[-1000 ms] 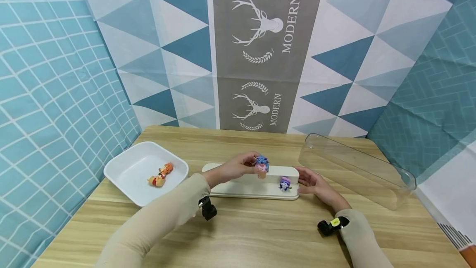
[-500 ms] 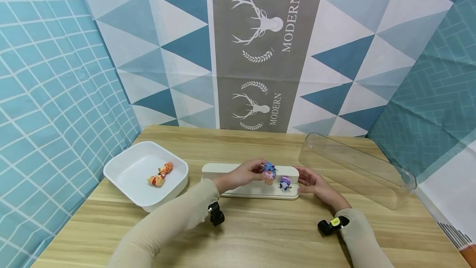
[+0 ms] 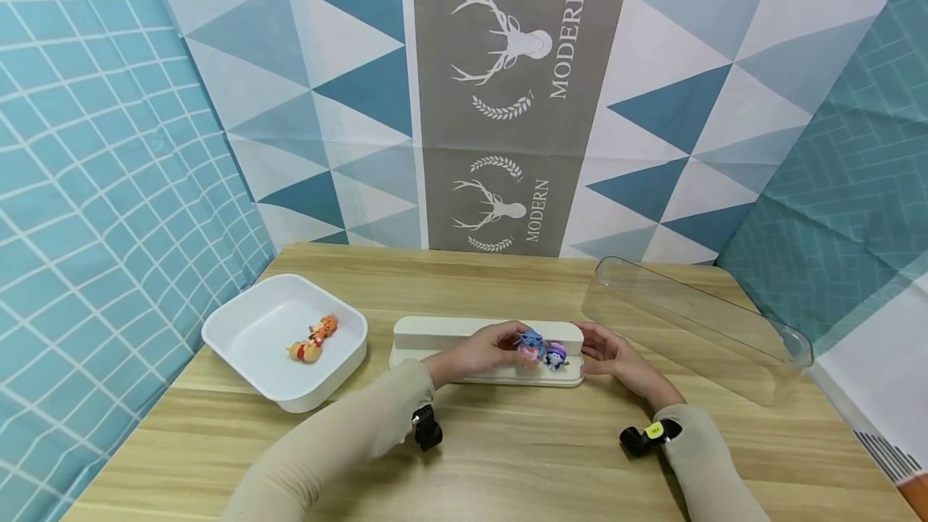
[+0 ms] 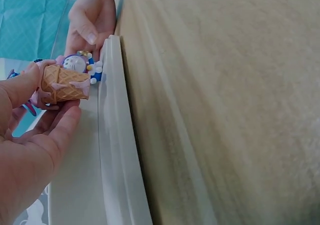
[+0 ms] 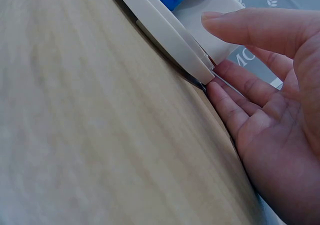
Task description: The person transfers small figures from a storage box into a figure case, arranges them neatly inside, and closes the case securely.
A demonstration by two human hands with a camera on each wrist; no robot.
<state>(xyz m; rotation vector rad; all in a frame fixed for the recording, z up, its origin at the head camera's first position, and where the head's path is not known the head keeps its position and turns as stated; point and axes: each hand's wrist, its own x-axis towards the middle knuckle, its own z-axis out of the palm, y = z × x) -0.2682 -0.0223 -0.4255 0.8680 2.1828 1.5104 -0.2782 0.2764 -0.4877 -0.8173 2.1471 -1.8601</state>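
Change: left hand [image 3: 487, 350] moves right and lower over the last second, taking the blue figurine [image 3: 530, 342] from mid-base to just beside the purple figurine [image 3: 556, 356] on the cream base [image 3: 435, 327]. Reads as lining the two up side by side; placing looks nearly done, but no release yet. Right hand [image 3: 609, 357] stays at the base's right end, probably steadying it. Two orange figurines [image 3: 315, 338] remain in the white tray [image 3: 246, 329]; clear cover [image 3: 696, 329] lies aside on the surface [image 3: 507, 441].

Hand states: left pinches the blue figurine between thumb and fingers; right is loosely spread, fingers extended, gripping nothing.

View differences: left wrist shows the waffle cone [image 4: 65, 83] under the blue figurine, mostly lost in the head view; can't tell if its bottom touches the base. Right wrist shows fingertips [image 5: 216, 87] against the base's end, low by the surface, hidden from the head view.
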